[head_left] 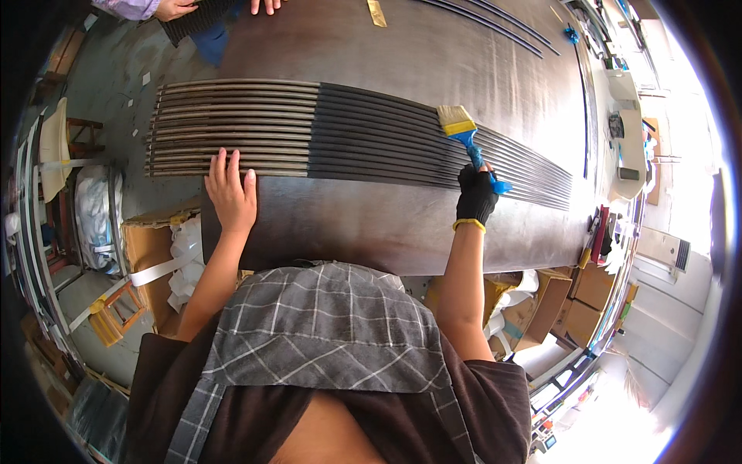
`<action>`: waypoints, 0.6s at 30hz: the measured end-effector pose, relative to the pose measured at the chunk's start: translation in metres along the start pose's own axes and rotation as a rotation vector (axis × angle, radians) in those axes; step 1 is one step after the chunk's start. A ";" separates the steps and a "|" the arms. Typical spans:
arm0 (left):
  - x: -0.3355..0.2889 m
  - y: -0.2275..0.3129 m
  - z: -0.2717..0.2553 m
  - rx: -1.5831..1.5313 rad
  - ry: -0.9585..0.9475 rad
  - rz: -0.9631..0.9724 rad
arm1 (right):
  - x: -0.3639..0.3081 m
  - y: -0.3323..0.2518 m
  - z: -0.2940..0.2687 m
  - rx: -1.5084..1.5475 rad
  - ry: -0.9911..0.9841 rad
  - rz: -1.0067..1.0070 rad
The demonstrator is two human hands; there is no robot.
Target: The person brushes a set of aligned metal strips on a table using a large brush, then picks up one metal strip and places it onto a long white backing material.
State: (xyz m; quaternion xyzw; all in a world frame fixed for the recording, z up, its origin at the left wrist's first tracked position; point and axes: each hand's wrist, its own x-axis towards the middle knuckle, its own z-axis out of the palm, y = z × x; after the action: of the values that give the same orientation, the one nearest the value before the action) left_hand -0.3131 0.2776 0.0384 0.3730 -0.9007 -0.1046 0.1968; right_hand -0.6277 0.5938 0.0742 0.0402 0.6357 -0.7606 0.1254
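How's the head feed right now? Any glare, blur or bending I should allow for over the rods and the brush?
Head view: strong glare washes out the right rim and lower right corner; sheen lies on the table. The row of rods bows from fisheye distortion. The brush in the gloved right hand and the bare left hand look sharp; the corners are dark.

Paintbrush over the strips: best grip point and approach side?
Grip the paintbrush by its blue handle, coming from the person's near, right side, as the gloved right hand does now. The handle slants back toward the person while the yellow-banded bristle head points away over the dark strips, so the handle end is likely the clean, free part.
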 end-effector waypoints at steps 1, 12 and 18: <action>0.001 0.000 0.001 -0.023 0.014 0.000 | -0.006 0.008 0.003 -0.008 -0.084 0.025; 0.004 0.001 -0.005 -0.019 -0.040 -0.016 | -0.017 0.018 0.061 -0.246 -0.142 0.048; 0.003 -0.001 -0.001 -0.034 -0.024 -0.022 | -0.013 0.011 0.095 -0.089 -0.200 0.058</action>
State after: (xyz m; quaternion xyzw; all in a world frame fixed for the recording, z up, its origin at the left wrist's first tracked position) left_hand -0.3136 0.2746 0.0395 0.3782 -0.8970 -0.1264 0.1908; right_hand -0.6028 0.5010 0.0847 -0.0230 0.6517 -0.7280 0.2117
